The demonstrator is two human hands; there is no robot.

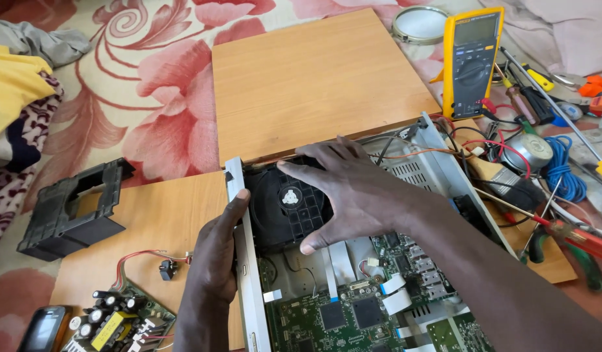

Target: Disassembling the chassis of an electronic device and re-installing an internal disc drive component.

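Observation:
An opened disc player chassis [438, 156] lies on wooden boards, with its black disc drive [284, 205] at the front left corner. My right hand [353, 192] is spread over the drive, fingertips gripping its far and near edges. My left hand [216, 251] presses against the grey front panel [245, 274], thumb hooked at the panel's top edge beside the drive. Green circuit boards [340, 319] with white ribbon cables fill the chassis below the drive.
A black plastic frame [73, 208] lies at the left, a loose power board [118, 322] with capacitors at bottom left beside a phone [43, 329]. A yellow multimeter [470, 62], screwdrivers, pliers [574, 244], blue wire [565, 169] and a brush crowd the right side.

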